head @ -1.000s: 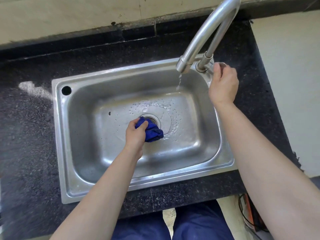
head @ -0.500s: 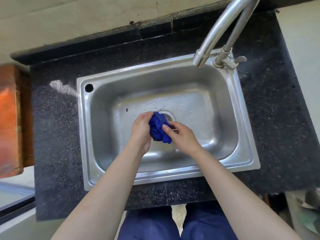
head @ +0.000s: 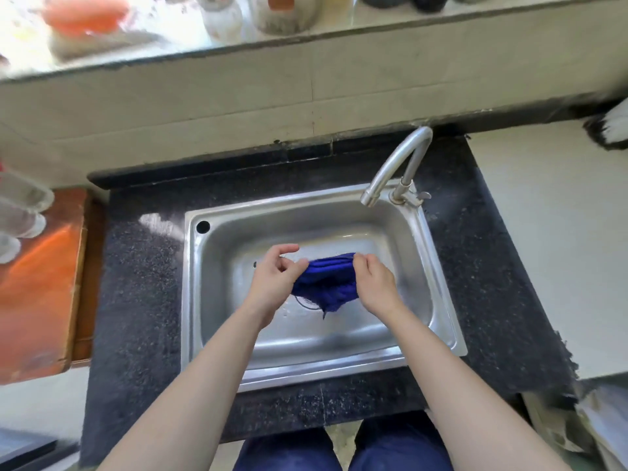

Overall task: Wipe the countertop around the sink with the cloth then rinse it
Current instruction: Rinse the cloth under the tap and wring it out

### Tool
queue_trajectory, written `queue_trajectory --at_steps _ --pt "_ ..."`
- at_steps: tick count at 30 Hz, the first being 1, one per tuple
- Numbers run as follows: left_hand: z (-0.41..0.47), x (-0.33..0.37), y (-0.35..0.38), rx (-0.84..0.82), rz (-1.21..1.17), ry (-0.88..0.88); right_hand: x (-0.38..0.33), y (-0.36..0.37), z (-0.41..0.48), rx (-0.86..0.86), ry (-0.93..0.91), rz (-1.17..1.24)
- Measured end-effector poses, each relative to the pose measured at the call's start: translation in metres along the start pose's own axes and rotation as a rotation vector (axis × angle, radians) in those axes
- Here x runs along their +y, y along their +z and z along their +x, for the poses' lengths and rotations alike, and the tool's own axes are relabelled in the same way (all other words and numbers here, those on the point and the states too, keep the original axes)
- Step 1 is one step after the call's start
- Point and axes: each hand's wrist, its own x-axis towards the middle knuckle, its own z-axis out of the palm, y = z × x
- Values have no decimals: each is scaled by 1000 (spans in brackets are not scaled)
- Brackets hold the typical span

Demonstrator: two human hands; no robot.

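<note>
A dark blue cloth [head: 326, 283] hangs stretched over the basin of the steel sink [head: 445, 300]. My left hand [head: 275, 277] pinches its left end and my right hand [head: 373, 283] pinches its right end at the top edge. The cloth sags between them above the drain, which it mostly hides. The curved steel tap [head: 394, 164] stands at the sink's back right corner, with no water visible from its spout. Black speckled countertop [head: 139, 300] surrounds the sink.
An orange wooden board [head: 37, 287] lies left of the countertop with clear containers [head: 20, 212] at its far end. A white surface [head: 550, 249] lies to the right. A ledge at the back holds blurred jars [head: 285, 11].
My right hand left the tap handle and came to the cloth. Both hands have pulled the bunched cloth apart and lifted it. The water stopped running. The view pulled back.
</note>
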Motion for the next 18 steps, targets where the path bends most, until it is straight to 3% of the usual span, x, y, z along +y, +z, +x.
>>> queue_trajectory --at_steps 4,9,16,18 --pt "-19 46 -45 7 50 153 -29 -37 -20 69 -58 167" --pt "-34 71 -87 50 266 325 -49 -64 -43 -29 -84 355" --pt "-44 65 -84 68 418 329 -98 -58 -84 -206 -188 461" --pt "-44 67 -76 63 454 374 -111 -57 -90 -259 -235 390"
